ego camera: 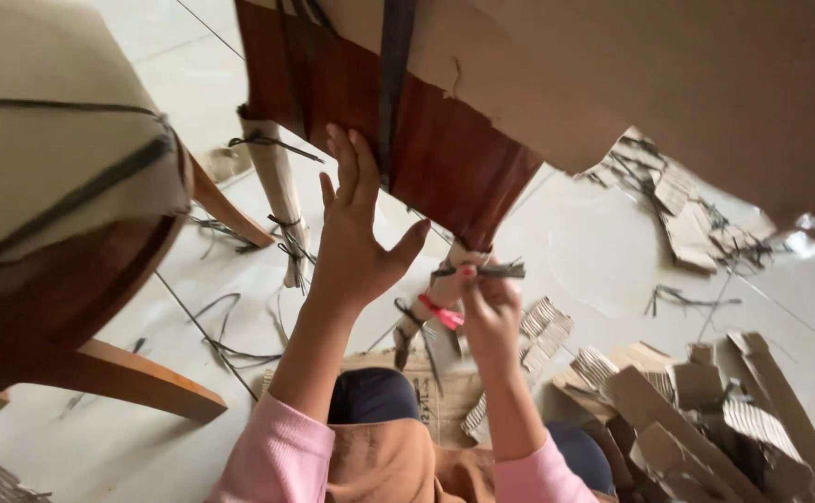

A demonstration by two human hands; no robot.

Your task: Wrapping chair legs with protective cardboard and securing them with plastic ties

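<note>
My left hand (356, 233) presses flat, fingers spread, against the dark reddish wooden panel (445, 154) of a piece of furniture partly wrapped in brown cardboard (668, 74). A black packing strap (393, 74) runs down the panel just beside my fingers. My right hand (491, 312) is closed on a small red-handled cutter (440, 312) and pinches a dark strap end (491, 271) at a cardboard-wrapped furniture leg (449, 289) below the panel.
A round wooden chair seat (63, 279) with a wrapped cushion and strap sits at left, one leg (137, 377) reaching toward me. Another wrapped leg (280, 186) stands behind. Torn cardboard pieces (696, 410) and cut straps (230, 349) litter the pale tiled floor.
</note>
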